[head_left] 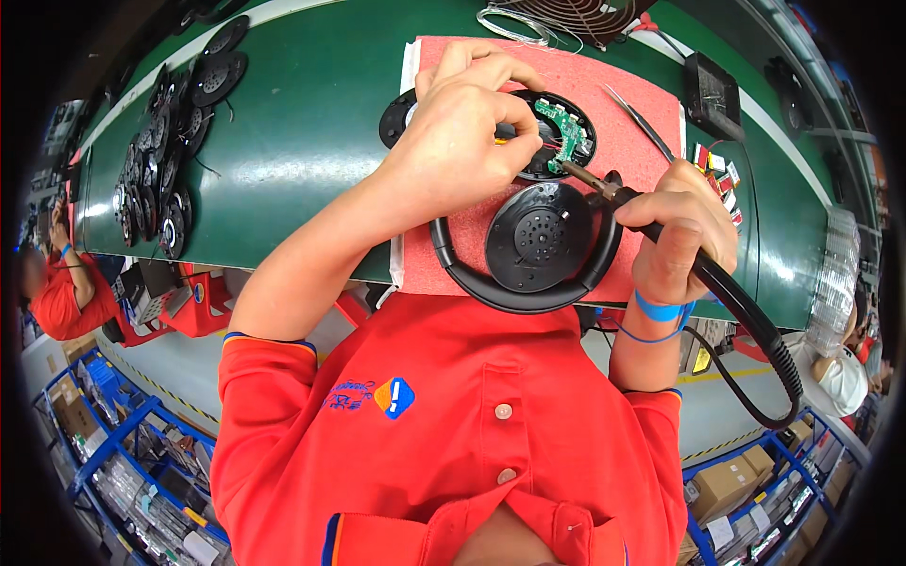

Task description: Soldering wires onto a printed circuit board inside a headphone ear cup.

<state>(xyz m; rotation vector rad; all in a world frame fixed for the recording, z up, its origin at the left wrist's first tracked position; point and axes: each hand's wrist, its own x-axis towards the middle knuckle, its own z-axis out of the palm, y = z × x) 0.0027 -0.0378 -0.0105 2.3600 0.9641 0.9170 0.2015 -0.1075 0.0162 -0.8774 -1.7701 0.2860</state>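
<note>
A soldering iron (pixel 651 223) is gripped in my right hand (pixel 681 226). Its tip meets the lower end of a green circuit board (pixel 564 127) inside an open black headphone ear cup (pixel 587 115). Over that cup's left side, my left hand (pixel 472 123) is closed in a pinch beside the board; what its fingertips hold is too small to make out. Thin coloured wires show near those fingers. The black headband (pixel 514 295) curves towards me, and a round black cover with small holes (pixel 540 238) lies inside its arc.
Under the headphones is a pink foam mat (pixel 623 90) on a green table (pixel 311 113). Tweezers (pixel 642 123) lie at the mat's right, near small battery packs (pixel 722 179) and a black tray (pixel 714 94). Several black round parts (pixel 156 151) are heaped left. Wire coil (pixel 514 26) lies behind.
</note>
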